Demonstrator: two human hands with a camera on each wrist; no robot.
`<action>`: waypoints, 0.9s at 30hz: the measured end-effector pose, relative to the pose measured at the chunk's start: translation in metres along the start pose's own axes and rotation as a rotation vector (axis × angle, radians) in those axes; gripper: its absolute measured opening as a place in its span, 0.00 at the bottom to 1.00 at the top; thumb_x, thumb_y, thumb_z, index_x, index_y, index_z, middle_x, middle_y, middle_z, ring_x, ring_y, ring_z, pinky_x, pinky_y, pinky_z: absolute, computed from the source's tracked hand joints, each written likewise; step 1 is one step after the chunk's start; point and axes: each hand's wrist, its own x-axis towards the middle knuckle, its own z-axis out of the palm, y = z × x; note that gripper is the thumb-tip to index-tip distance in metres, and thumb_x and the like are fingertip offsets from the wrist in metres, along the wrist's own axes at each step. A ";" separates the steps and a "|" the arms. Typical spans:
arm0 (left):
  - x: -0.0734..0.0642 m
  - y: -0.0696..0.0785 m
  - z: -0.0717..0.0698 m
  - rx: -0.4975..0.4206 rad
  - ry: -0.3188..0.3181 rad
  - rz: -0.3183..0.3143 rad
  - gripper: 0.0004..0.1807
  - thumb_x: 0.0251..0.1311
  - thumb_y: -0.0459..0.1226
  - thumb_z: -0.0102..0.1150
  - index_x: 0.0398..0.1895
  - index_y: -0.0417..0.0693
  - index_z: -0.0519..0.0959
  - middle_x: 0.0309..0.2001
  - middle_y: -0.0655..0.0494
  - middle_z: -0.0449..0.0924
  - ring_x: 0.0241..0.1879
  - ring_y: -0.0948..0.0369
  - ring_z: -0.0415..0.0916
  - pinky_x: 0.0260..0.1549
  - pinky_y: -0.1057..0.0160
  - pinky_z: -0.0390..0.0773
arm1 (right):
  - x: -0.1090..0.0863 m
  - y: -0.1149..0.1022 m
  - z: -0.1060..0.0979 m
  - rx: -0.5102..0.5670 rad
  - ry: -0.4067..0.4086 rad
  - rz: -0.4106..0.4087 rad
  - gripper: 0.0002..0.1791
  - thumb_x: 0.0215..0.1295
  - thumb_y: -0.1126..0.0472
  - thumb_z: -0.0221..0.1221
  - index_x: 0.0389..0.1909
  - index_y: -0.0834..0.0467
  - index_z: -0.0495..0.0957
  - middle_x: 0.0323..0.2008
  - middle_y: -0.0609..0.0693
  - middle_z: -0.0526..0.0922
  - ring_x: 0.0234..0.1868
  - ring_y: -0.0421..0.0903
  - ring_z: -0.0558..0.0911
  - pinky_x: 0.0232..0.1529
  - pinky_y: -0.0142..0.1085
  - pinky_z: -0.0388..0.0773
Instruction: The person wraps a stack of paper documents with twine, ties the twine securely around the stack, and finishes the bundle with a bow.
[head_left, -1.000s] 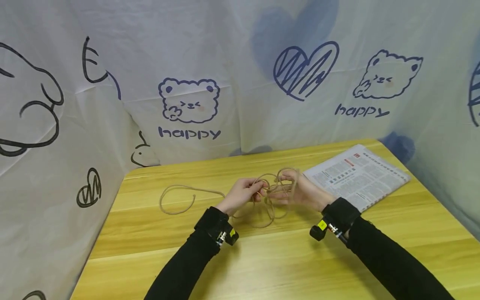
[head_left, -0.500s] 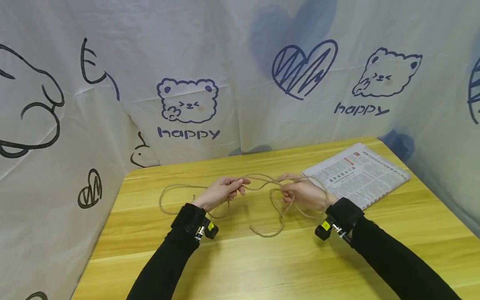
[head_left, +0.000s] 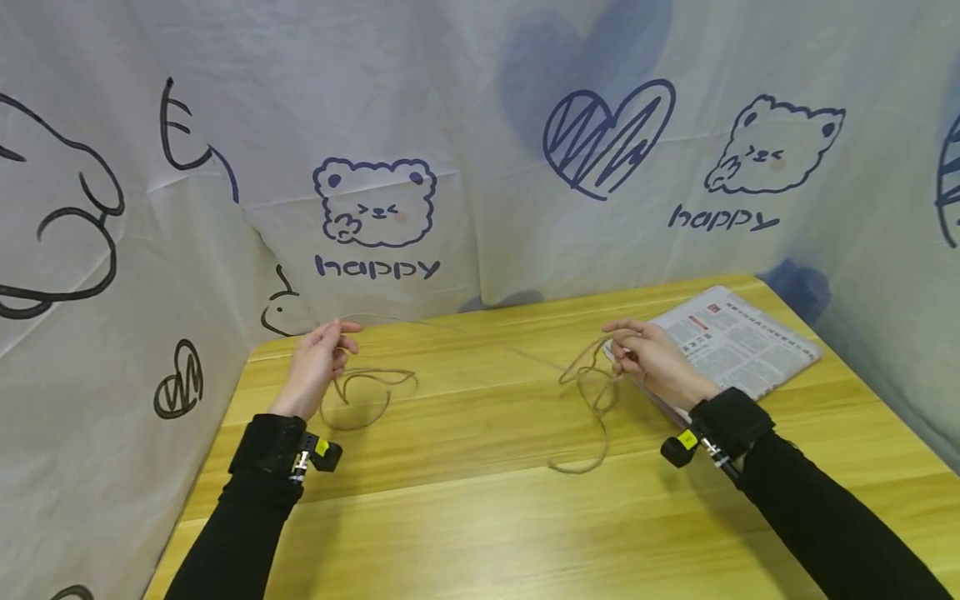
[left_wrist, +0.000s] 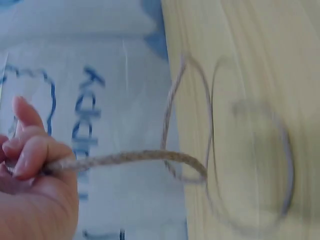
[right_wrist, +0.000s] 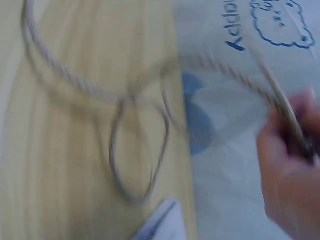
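A thin tan twisted rope (head_left: 590,468) runs between the two hands, blurred where it spans the gap. My left hand (head_left: 318,362), at the table's far left, grips one part of it; in the left wrist view the rope (left_wrist: 115,159) comes out of the curled fingers and loops down to the wood. On the right, my right hand (head_left: 651,357) pinches the rope beside the newspaper. Loops and a loose end dangle below that hand, and the right wrist view shows the rope (right_wrist: 75,81) crossing itself in a loop.
A folded newspaper (head_left: 738,350) lies at the table's back right, partly behind the right hand. The yellow wooden table (head_left: 465,500) meets a pale printed cloth (head_left: 480,150) hung along its back and sides.
My hands have moved apart from near the table's middle, the left far to the left and the right slightly right. The rope between them has loosened from a tangle into a long span.
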 end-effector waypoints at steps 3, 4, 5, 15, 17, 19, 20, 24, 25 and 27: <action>-0.007 -0.004 -0.022 0.088 0.109 0.004 0.29 0.82 0.50 0.30 0.63 0.37 0.71 0.29 0.70 0.71 0.20 0.69 0.56 0.23 0.69 0.61 | -0.006 -0.009 -0.009 0.147 0.134 -0.060 0.11 0.83 0.59 0.39 0.59 0.54 0.64 0.34 0.44 0.74 0.30 0.38 0.75 0.43 0.30 0.79; -0.009 -0.006 -0.027 0.123 0.134 0.007 0.29 0.82 0.50 0.29 0.63 0.36 0.71 0.28 0.71 0.71 0.20 0.69 0.56 0.23 0.68 0.62 | -0.008 -0.012 -0.011 0.190 0.171 -0.078 0.10 0.83 0.58 0.40 0.58 0.53 0.64 0.35 0.44 0.74 0.34 0.38 0.78 0.45 0.29 0.79; -0.010 -0.009 -0.031 0.156 0.159 0.005 0.30 0.82 0.50 0.29 0.62 0.36 0.72 0.28 0.71 0.71 0.20 0.69 0.57 0.23 0.68 0.62 | -0.010 -0.014 -0.013 0.219 0.205 -0.098 0.10 0.83 0.58 0.41 0.57 0.53 0.64 0.37 0.44 0.75 0.37 0.38 0.79 0.47 0.28 0.80; -0.017 -0.035 -0.049 0.291 0.453 -0.060 0.28 0.81 0.45 0.26 0.55 0.37 0.77 0.26 0.69 0.75 0.25 0.64 0.63 0.26 0.66 0.63 | -0.014 -0.011 -0.031 0.074 0.338 -0.139 0.09 0.83 0.55 0.39 0.56 0.50 0.63 0.46 0.46 0.71 0.46 0.39 0.78 0.58 0.32 0.78; -0.018 -0.038 -0.049 0.353 0.478 -0.060 0.27 0.81 0.43 0.27 0.57 0.36 0.77 0.33 0.56 0.81 0.30 0.58 0.69 0.30 0.63 0.66 | -0.012 -0.008 -0.035 -0.069 0.347 -0.086 0.15 0.82 0.52 0.41 0.63 0.52 0.60 0.55 0.52 0.70 0.54 0.45 0.77 0.64 0.37 0.75; -0.019 -0.041 -0.047 0.450 0.470 -0.060 0.26 0.79 0.40 0.29 0.62 0.34 0.74 0.47 0.41 0.81 0.42 0.48 0.74 0.41 0.56 0.72 | -0.011 -0.006 -0.036 -0.240 0.339 -0.029 0.26 0.80 0.51 0.45 0.71 0.57 0.53 0.65 0.62 0.64 0.65 0.55 0.72 0.69 0.48 0.71; -0.019 -0.042 -0.044 0.505 0.455 -0.059 0.25 0.78 0.39 0.31 0.65 0.34 0.72 0.54 0.35 0.78 0.49 0.42 0.73 0.47 0.50 0.72 | -0.011 -0.005 -0.036 -0.328 0.325 -0.005 0.32 0.79 0.50 0.47 0.74 0.60 0.48 0.69 0.67 0.59 0.69 0.60 0.67 0.71 0.53 0.67; -0.018 -0.046 -0.023 0.678 0.344 -0.010 0.27 0.72 0.36 0.40 0.72 0.36 0.64 0.69 0.29 0.62 0.67 0.31 0.58 0.60 0.32 0.59 | -0.013 0.002 -0.024 -0.615 0.312 -0.044 0.36 0.75 0.56 0.53 0.73 0.68 0.49 0.69 0.75 0.57 0.70 0.70 0.63 0.67 0.61 0.66; -0.017 -0.047 -0.015 0.702 0.312 0.015 0.27 0.71 0.36 0.42 0.72 0.38 0.65 0.70 0.29 0.60 0.67 0.30 0.56 0.60 0.31 0.58 | -0.013 0.005 -0.019 -0.685 0.314 -0.069 0.32 0.74 0.57 0.54 0.70 0.69 0.56 0.66 0.73 0.63 0.66 0.69 0.67 0.63 0.58 0.69; -0.013 -0.048 0.003 0.738 0.235 0.083 0.26 0.70 0.35 0.45 0.70 0.39 0.67 0.70 0.31 0.61 0.67 0.31 0.56 0.59 0.31 0.58 | -0.011 0.010 -0.008 -0.795 0.288 -0.129 0.22 0.70 0.60 0.56 0.58 0.69 0.68 0.55 0.69 0.74 0.54 0.63 0.77 0.55 0.51 0.74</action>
